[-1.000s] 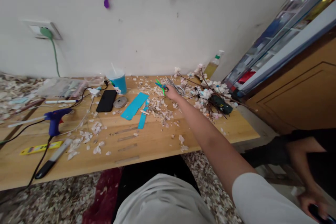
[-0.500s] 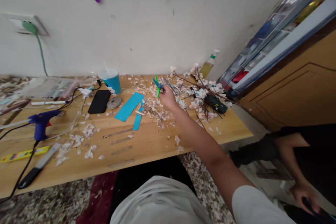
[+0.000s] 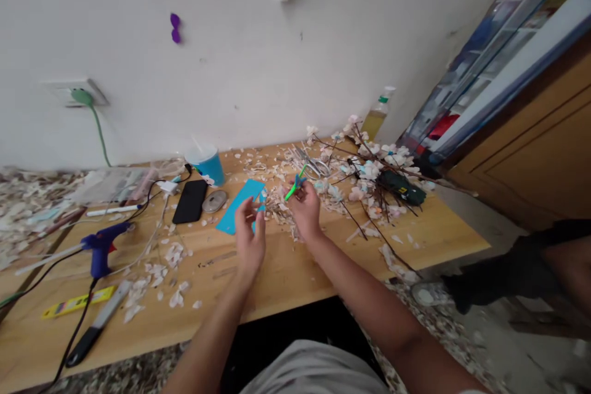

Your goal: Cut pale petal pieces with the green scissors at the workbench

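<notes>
My right hand (image 3: 305, 209) is closed around a small pair of green and blue scissors (image 3: 294, 188), lifted a little over the table. To its left my left hand (image 3: 250, 231) is open, its thumb and fingers apart with nothing between them. A flat bright-blue strip (image 3: 237, 204) lies just beyond and partly behind the left hand; I cannot tell whether they touch. Pale petal-like scraps (image 3: 282, 217) are heaped between and beneath both hands. Metal scissors (image 3: 317, 166) rest behind my right hand, beside twiggy branches with white blossoms (image 3: 373, 167).
Left of the strip are a round grey disc (image 3: 215, 201), a black phone (image 3: 189, 201) and a blue cup (image 3: 210, 166). A blue glue gun (image 3: 100, 252), cables and a black-handled blade (image 3: 99, 323) lie further left. A bottle (image 3: 376, 116) stands by the wall; a person's leg (image 3: 503, 277) shows at right.
My right hand has drawn back toward me with the green and blue scissors. My left hand has come into view beside the blue strip. The view has shifted slightly.
</notes>
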Available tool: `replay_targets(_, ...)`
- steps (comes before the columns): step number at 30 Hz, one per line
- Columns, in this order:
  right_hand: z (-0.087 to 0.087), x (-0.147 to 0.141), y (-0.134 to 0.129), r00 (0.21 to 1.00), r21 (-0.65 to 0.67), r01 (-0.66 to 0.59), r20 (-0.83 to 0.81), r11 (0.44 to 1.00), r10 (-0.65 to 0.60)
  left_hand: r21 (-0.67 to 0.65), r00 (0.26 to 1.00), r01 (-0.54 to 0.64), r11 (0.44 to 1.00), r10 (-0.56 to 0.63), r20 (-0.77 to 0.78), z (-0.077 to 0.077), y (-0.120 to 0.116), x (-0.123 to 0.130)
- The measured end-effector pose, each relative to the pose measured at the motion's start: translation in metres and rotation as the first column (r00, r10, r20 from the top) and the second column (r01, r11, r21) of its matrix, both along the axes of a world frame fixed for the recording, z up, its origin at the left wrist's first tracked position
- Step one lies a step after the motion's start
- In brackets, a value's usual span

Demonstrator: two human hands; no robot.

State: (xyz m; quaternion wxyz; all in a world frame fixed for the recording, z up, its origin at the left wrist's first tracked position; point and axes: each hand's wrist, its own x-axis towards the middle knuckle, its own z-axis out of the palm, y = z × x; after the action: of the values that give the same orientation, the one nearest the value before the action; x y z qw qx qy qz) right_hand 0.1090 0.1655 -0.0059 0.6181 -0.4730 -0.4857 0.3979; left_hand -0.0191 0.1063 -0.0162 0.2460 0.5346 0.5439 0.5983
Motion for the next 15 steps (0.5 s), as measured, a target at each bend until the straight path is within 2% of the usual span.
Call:
replay_targets(2, -0.01, -0.005, 0.001, 0.999, -0.046, -0.033, -0.005, 0.998, 0.032, -0.059, 0.996, 0.073, 0.996, -0.069, 0.058, -0.009, 0.027, 0.003)
replay_targets(4, -0.021, -0.008, 0.007, 0.995, -0.06, -0.082, -0.062, 0.995, 0.078, -0.14, 0.969, 0.198, 0.97, -0.172, 0.176, -0.019, 0.049, 0.007)
replay_targets(7, -0.029, -0.006, 0.014, 0.976, -0.086, -0.183, -0.135, 0.979, 0.171, -0.195, 0.905, 0.325, 0.925, -0.244, 0.348, -0.031, 0.064, 0.01)
replay_targets(10, -0.024, 0.014, 0.001, 0.959, -0.142, -0.282, -0.062, 0.949, 0.276, -0.22, 0.894, 0.312, 0.924, -0.207, 0.397, -0.038, 0.061, 0.005)
replay_targets(12, -0.014, 0.042, -0.024, 0.917, -0.137, -0.373, 0.095, 0.917, 0.387, -0.244, 0.904, 0.244, 0.939, -0.128, 0.409, -0.04, 0.057, 0.0)
replay_targets(13, -0.009, 0.059, -0.041, 0.845, -0.133, -0.469, 0.222, 0.873, 0.487, -0.258, 0.902, 0.211, 0.943, -0.086, 0.423, -0.041, 0.056, -0.002)
replay_targets(15, 0.003, 0.1, -0.079, 0.567, -0.246, -0.7, 0.379, 0.671, 0.731, -0.281, 0.881, 0.193, 0.94, -0.04, 0.471, -0.041, 0.055, -0.002)
